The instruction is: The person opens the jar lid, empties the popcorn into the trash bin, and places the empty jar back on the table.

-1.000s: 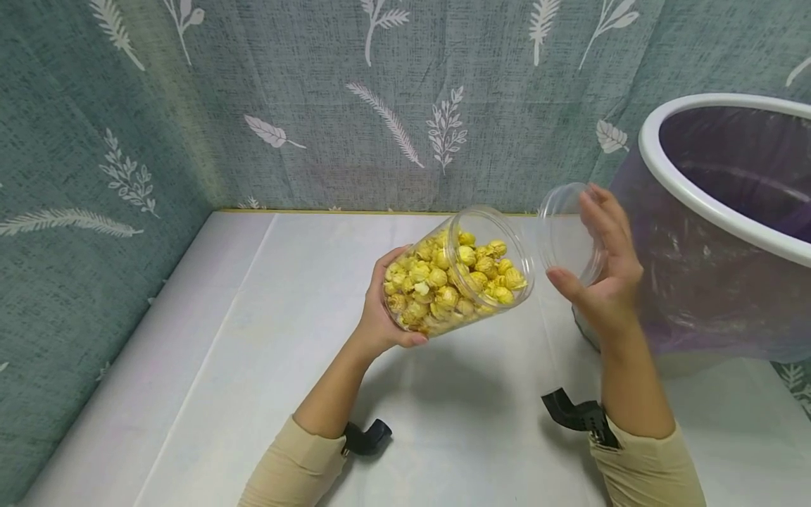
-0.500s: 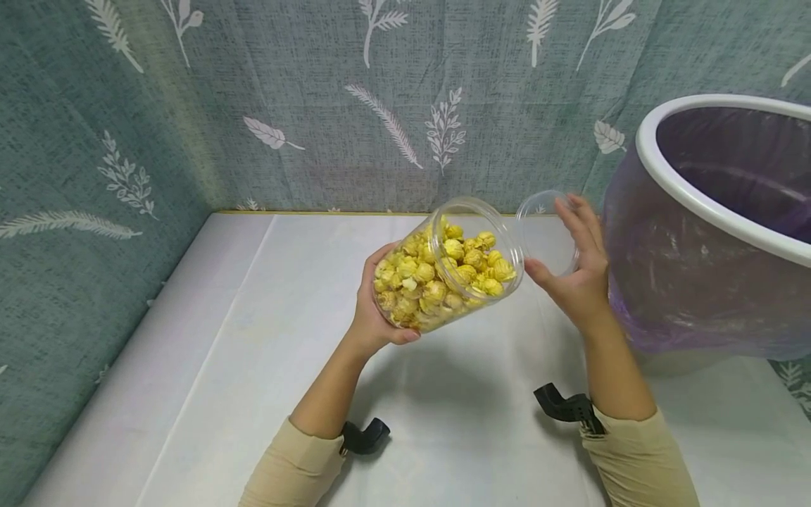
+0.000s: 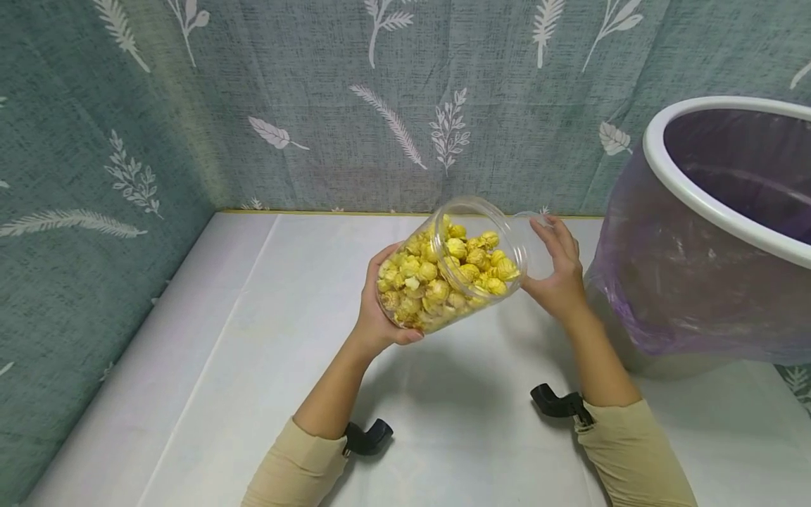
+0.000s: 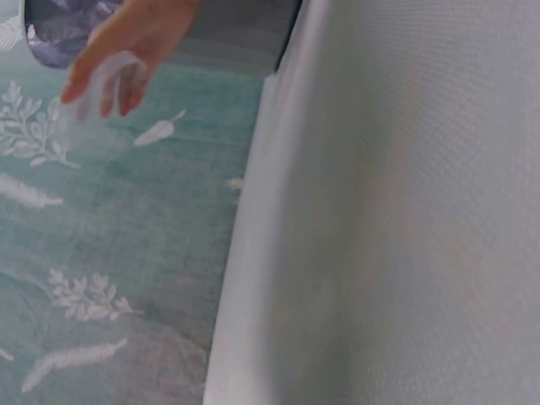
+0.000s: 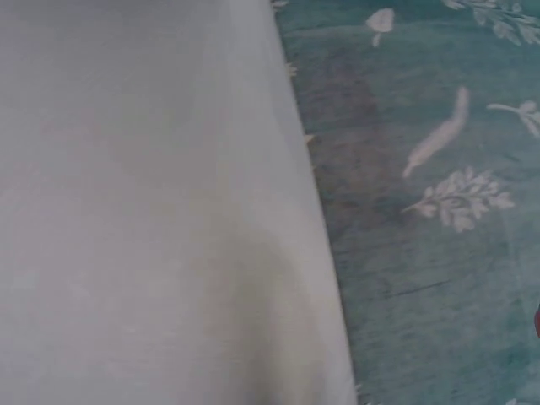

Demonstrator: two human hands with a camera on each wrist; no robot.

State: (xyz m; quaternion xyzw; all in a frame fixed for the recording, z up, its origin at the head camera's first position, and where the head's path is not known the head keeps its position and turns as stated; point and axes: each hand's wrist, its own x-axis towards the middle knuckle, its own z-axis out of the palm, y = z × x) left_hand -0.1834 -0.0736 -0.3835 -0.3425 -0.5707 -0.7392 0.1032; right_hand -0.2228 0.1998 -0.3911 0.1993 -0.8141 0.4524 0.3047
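In the head view my left hand (image 3: 376, 310) grips the base of a clear plastic jar (image 3: 437, 320) and holds it tilted above the table, mouth to the upper right. Yellow popcorn (image 3: 437, 271) fills much of the jar. My right hand (image 3: 559, 271) pinches a clear round lid (image 3: 537, 246) by its edge, right beside the jar's mouth. The left wrist view catches the right hand (image 4: 135, 42) with the translucent lid (image 4: 80, 118) at the upper left. The right wrist view shows neither the jar nor the lid.
A bin with a white rim (image 3: 655, 151) and a purple liner (image 3: 697, 296) stands at the right. The white table (image 3: 253, 366) meets a green leaf-patterned backdrop (image 3: 304, 169). Black wrist mounts (image 3: 367, 438) sit at both sleeves.
My right hand has moved left and slightly down with the lid, from beside the bin to the jar's mouth. The left hand and jar have shifted slightly left.
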